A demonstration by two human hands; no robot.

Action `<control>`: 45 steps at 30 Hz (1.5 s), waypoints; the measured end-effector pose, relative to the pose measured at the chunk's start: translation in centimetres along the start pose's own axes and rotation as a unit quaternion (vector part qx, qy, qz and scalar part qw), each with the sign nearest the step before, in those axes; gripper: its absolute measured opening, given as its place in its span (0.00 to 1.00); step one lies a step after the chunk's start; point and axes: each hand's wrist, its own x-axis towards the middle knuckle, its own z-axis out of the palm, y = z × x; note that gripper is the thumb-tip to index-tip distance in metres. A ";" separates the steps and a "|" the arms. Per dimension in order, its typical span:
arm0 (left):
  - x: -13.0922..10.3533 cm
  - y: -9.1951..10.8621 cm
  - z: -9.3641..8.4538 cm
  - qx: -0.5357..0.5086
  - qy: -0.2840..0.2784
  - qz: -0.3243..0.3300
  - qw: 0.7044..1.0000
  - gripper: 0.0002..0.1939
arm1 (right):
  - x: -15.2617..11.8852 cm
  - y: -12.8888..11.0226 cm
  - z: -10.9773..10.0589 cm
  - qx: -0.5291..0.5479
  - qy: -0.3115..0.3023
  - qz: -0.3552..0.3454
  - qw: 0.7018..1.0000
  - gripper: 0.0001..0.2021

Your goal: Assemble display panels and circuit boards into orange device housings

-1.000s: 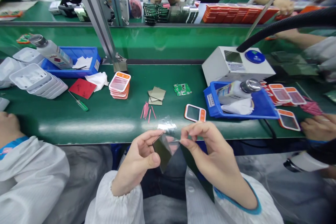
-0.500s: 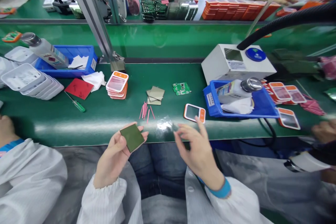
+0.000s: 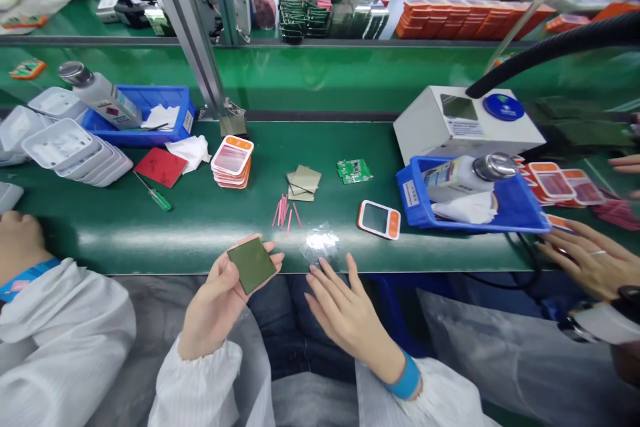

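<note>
My left hand (image 3: 213,303) holds a flat, square olive-green panel (image 3: 251,265) by its edges, thumb on its left side and fingers underneath. My right hand (image 3: 345,313) has its fingers stretched out at the table's front edge, palm down, with nothing seen in it. Just beyond its fingertips lies clear, shiny film (image 3: 321,241); whether they touch it I cannot tell. Several thin pink strips (image 3: 284,212) lie behind the film, and behind those a few similar grey-olive panels (image 3: 304,183) overlap. A white-and-orange device frame with a dark screen (image 3: 379,219) rests to the right.
A green circuit board (image 3: 354,171) lies mid-table. Stacked orange-white frames (image 3: 232,161), a screwdriver (image 3: 159,199) and a red square (image 3: 161,167) are left. Blue bins (image 3: 470,219) hold bottles; a white machine (image 3: 465,123) stands behind. Co-workers' hands (image 3: 587,255) flank me.
My right hand has moved left and down, its fingers now straighter above the table edge. My left hand keeps the panel. At right, a co-worker's hand has reached in beside the blue bin.
</note>
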 end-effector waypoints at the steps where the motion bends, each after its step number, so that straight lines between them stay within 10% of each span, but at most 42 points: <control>1: 0.1 -0.1 -0.1 -0.004 -0.007 0.000 1.000 0.18 | -0.2 -0.1 -0.1 0.008 -0.006 -0.003 1.000 0.14; 7: 0.7 -1.8 1.2 -0.021 -0.111 -0.064 0.992 0.19 | 1.2 1.4 -3.5 0.269 0.090 0.146 0.948 0.23; 11: 0.8 -2.8 2.9 -0.011 -0.218 -0.127 0.968 0.24 | 3.1 1.8 -6.5 0.403 0.058 0.104 0.908 0.37; 22: 1.4 -3.0 4.8 0.095 -0.303 -0.164 0.934 0.34 | 2.9 1.8 -7.7 0.365 0.078 0.108 0.921 0.40; 27: 4.1 -0.1 6.3 0.367 -0.104 0.073 0.922 0.25 | 1.5 2.9 -7.4 0.273 0.134 0.188 0.934 0.37; 31: 8.5 4.4 6.9 0.598 0.206 0.375 0.678 0.31 | 0.2 3.7 -7.0 0.207 0.114 0.195 0.952 0.35; 38: 13.3 7.2 5.6 0.637 0.274 0.347 0.631 0.36 | -1.4 4.2 -6.0 0.173 0.105 0.222 0.954 0.31; 45: 11.6 7.8 6.3 0.604 0.301 0.389 0.627 0.35 | -1.6 4.3 -5.5 0.180 0.096 0.251 0.946 0.31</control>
